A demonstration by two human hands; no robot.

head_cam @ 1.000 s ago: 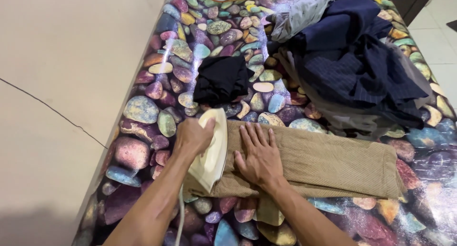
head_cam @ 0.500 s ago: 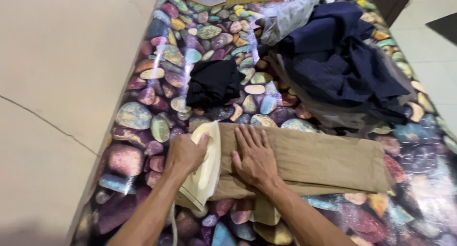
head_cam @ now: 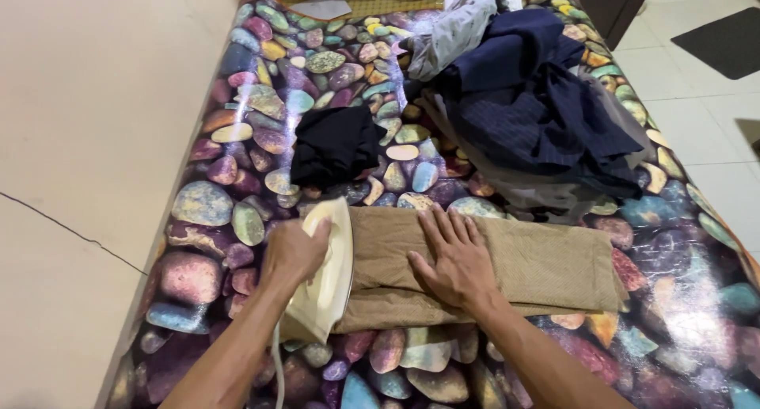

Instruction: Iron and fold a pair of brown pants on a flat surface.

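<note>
Cream wall (head_cam: 87, 100), pale tiled floor (head_cam: 712, 124), dark mat (head_cam: 724, 41).

No packages, labels, signs or screens show (the far clutter perhaps too blurred).

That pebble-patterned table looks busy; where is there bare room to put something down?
Bare room on the table: its left strip beside the wall, between the black cloth and the iron, and the near edge below the tan cloth. The far right is crowded by the dark clothes pile.

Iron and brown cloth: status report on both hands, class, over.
Left hand gripping cream iron at cloth's left end. Right hand flat on brown cloth. Black garment just beyond, apart.
</note>
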